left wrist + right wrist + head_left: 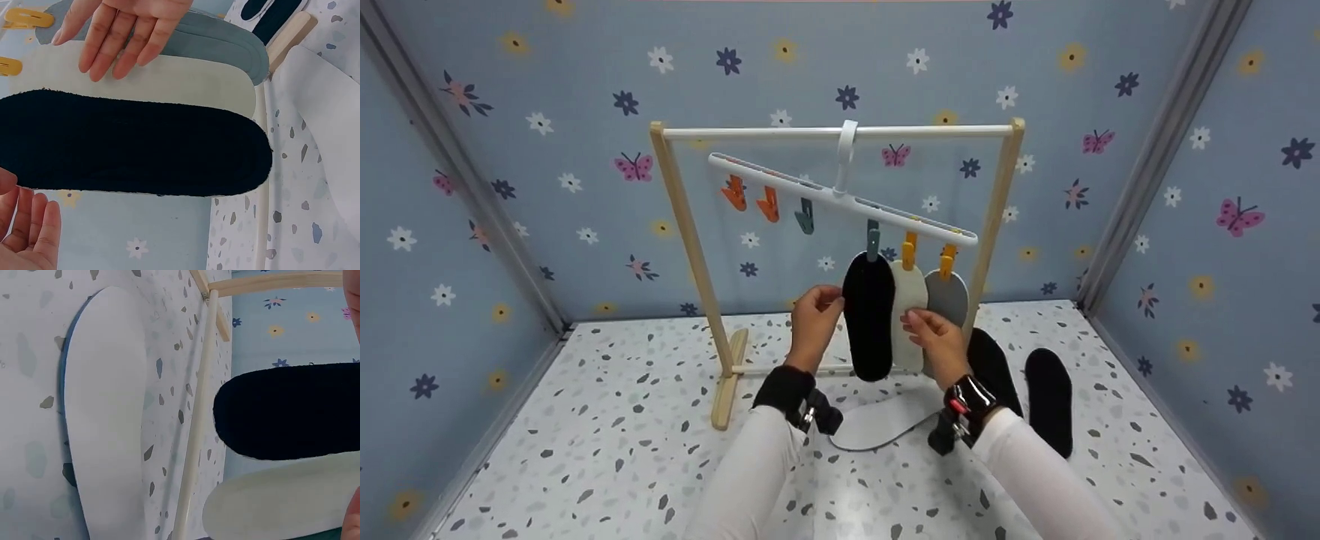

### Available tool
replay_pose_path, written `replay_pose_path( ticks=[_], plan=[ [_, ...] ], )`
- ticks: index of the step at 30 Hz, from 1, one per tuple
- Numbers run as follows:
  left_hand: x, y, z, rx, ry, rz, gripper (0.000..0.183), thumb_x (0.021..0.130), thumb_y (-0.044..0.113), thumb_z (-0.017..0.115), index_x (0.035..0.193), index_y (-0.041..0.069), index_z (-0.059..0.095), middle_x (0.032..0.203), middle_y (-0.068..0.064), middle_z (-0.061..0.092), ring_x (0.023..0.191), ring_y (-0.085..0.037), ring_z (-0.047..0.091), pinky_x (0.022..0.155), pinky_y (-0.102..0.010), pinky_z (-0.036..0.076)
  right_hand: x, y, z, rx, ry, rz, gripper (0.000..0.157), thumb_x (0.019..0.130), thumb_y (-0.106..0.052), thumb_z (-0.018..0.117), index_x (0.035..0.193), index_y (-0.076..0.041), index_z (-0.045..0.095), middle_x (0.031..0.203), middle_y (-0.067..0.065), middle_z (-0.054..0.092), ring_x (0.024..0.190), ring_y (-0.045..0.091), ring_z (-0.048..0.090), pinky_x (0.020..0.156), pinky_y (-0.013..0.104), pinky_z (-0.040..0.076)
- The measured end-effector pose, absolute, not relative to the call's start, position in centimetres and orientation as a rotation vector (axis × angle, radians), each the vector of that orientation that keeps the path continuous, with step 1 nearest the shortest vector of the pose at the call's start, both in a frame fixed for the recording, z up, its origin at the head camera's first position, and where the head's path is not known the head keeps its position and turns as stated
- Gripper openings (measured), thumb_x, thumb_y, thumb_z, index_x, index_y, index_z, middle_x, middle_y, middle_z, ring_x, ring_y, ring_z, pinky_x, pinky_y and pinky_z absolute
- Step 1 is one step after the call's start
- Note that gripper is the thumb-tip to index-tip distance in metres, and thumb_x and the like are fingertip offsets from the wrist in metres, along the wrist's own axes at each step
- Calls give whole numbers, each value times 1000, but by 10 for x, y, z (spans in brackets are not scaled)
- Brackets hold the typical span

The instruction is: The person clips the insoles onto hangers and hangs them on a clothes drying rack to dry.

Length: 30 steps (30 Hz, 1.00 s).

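Note:
A black insole (869, 319) hangs upright from a green clothespin (873, 241) on a white hanger (840, 196). My left hand (815, 322) pinches its left edge between thumb and finger. To its right hang a cream insole (911, 289) and a grey insole (949, 296), each in a yellow clothespin (908, 253). My right hand (939, 341) is in front of the cream insole, its fingers nearly straight in the left wrist view; whether the fingertips touch it I cannot tell. Only slivers of that hand show in the right wrist view.
The hanger tilts down to the right on a wooden rack (682, 225) with a white rail (750, 133). Orange clothespins (768, 205) and another green clothespin (805, 217) hang unused at left. A white insole (107, 410) and black insoles (1048, 397) lie on the speckled surface.

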<state>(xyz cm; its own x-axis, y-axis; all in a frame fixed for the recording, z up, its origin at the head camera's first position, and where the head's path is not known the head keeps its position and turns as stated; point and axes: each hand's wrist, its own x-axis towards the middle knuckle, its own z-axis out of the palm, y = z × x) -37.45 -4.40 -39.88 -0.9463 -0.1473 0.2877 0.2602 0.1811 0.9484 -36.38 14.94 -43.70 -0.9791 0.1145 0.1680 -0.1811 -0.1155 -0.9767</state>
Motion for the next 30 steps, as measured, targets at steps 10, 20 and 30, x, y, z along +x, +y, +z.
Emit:
replay_pose_path(
  ticks=[10,20,30],
  plan=[
    [-373,-50,-403,-72,-2204,-1811,17,91,13,61,104,3,66,101,-10,65,94,-24,60,83,-36,47,-360,159,-446,32,-1933,2271,19,93,-12,60,104,2,65,90,0,69,86,13,62,82,33,49],
    [-371,-67,-399,-98,-2183,-1861,19,92,9,57,108,1,64,106,-14,63,96,-26,59,80,-34,48,-359,166,-447,21,-2042,2189,28,92,-18,63,108,5,65,95,5,69,89,15,62,90,43,47],
    [-374,-89,-382,-65,-2139,-1793,22,93,13,57,112,4,63,111,-11,62,98,-23,57,83,-35,45,-352,172,-454,90,-2155,2159,27,91,-14,62,111,5,64,101,8,69,101,27,62,86,38,49]
  ],
)
